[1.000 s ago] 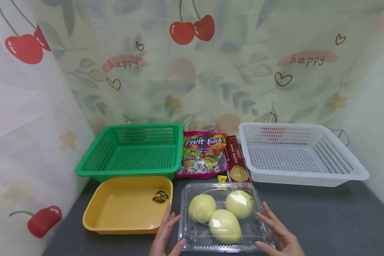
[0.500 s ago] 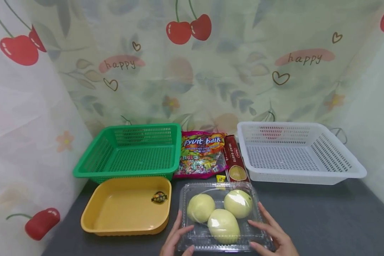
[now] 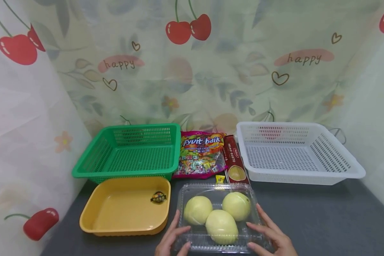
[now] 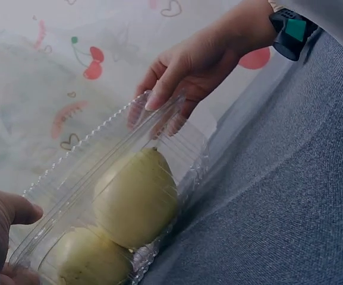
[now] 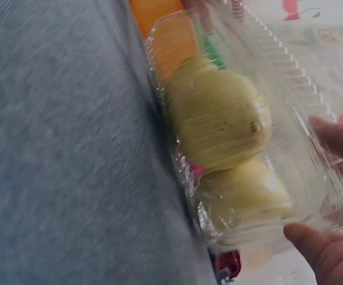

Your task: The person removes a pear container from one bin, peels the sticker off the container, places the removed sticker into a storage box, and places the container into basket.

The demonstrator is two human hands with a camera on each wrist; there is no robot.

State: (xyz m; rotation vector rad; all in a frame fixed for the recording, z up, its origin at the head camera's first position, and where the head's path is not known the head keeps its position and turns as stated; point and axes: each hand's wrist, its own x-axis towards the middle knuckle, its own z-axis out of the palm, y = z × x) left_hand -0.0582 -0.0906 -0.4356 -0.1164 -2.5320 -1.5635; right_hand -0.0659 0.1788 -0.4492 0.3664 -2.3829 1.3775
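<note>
A clear plastic clamshell container (image 3: 217,247), with several-ridged edges, stands in front of the body. Inside are three pale yellow-green pear-like fruits (image 3: 222,226). My left hand (image 3: 170,240) grips its left side and my right hand (image 3: 276,240) its right side. In the left wrist view, the left thumb (image 4: 25,211) lies along the rim, with fingers partly hidden below. The right wrist view has the right hand (image 5: 329,255) holding the other end, beside the fruit (image 5: 219,122). The lid looks closed.
Left of the container sits a yellow tub (image 3: 124,211), with a green basket (image 3: 96,156) behind it. A candy bag (image 3: 201,153), a dark red spaghetti pack (image 3: 233,156) and a small yellow packet (image 3: 220,179) lie behind. At the back right is a white basket (image 3: 294,176).
My left hand has come in from beside the container and now grips its side, as does the right. Over the last half second the container and fruits have shifted slightly to the left.
</note>
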